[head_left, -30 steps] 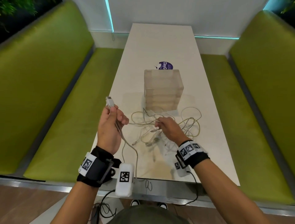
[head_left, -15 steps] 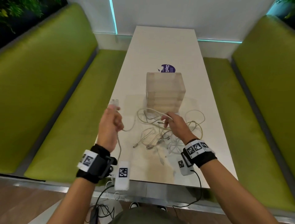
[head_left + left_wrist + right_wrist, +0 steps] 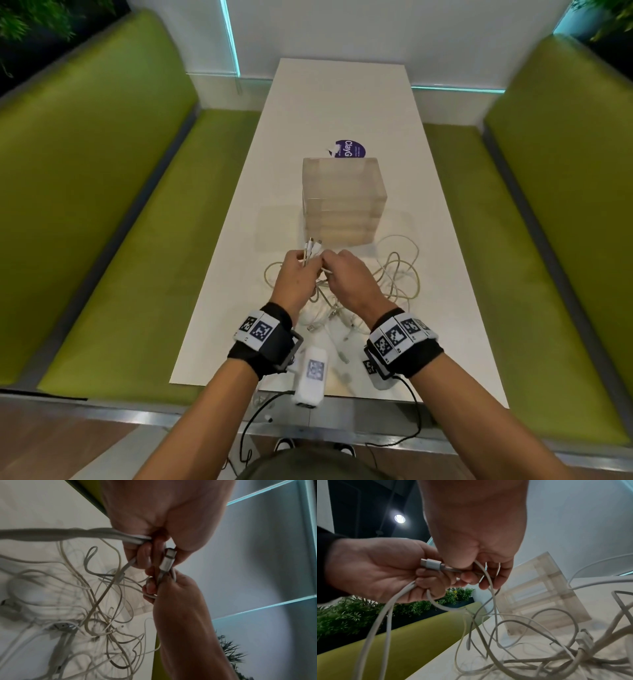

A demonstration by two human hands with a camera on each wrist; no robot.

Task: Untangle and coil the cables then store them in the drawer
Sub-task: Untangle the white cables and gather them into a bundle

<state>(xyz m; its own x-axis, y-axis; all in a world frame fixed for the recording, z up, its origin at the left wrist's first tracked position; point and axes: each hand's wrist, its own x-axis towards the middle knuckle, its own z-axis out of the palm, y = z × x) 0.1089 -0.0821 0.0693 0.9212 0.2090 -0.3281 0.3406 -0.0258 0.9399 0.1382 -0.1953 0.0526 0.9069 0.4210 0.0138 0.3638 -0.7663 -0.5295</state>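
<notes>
Both hands meet just above the near half of the white table (image 3: 342,102), in front of the translucent drawer unit (image 3: 344,202). The left hand (image 3: 296,281) has its fingers curled round a gathered pair of white strands, with connector ends (image 3: 313,246) poking up past its knuckles. The right hand (image 3: 352,279) pinches a plug (image 3: 430,565) and the cord behind it between thumb and fingertips, right against the left hand's grip. The rest of the cables (image 3: 394,274) lie in a loose tangle on the table beneath and to the right of the hands, several strands crossing over a flat adapter (image 3: 61,626).

The step in hand looks like bringing one cable's two ends together before coiling — the drawers appear closed, so storing is some way off. To do it well, the left hand should hold the ends firmly while the right slides along the single cord, feeding it out of the heap rather than tugging; a hard pull would likely tighten the crossings below. Lifting the strand high lets loops fall away under their own weight. Once free, even loops wound round the left hand's fingers should fit a shallow drawer — which drawer is meant, I cannot tell.
</notes>
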